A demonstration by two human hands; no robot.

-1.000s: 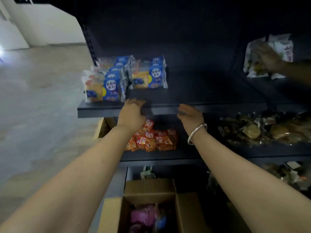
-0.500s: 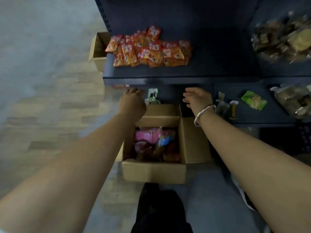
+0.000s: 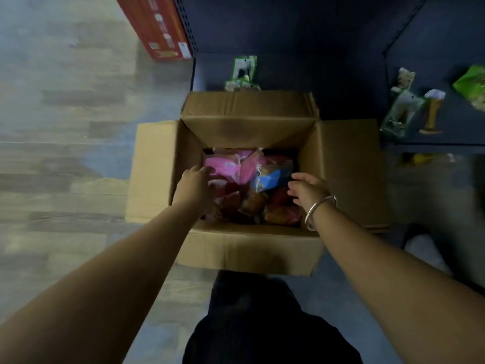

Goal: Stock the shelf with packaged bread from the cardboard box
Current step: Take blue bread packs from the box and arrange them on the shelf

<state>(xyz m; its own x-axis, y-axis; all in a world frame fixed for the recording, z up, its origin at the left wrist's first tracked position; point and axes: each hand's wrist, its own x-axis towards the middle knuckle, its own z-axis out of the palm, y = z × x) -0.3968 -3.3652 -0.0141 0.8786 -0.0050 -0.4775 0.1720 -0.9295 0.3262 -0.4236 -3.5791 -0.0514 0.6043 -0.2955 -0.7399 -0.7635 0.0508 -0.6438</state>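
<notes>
An open cardboard box (image 3: 249, 248) stands on the floor below me, its flaps folded outward. Inside lie several bread packages: pink ones (image 3: 225, 164) at the back left, a blue-and-clear one (image 3: 273, 177) in the middle, red and brown ones (image 3: 280, 214) at the front. My left hand (image 3: 195, 187) reaches into the box's left side, its fingertips at the pink package, holding nothing. Over the box's right side hovers my right hand (image 3: 307, 190), with a silver bracelet on the wrist, fingers spread and empty.
The dark bottom shelf (image 3: 288, 69) runs behind the box, with a green packet (image 3: 244, 67) on it. More green packets (image 3: 401, 111) lie on the shelf at right. A red carton (image 3: 157, 27) leans at upper left. Wood-look floor stretches to the left.
My view dropped from the upper shelves to the box on the floor. Both hands went down from the shelf edge into the open box.
</notes>
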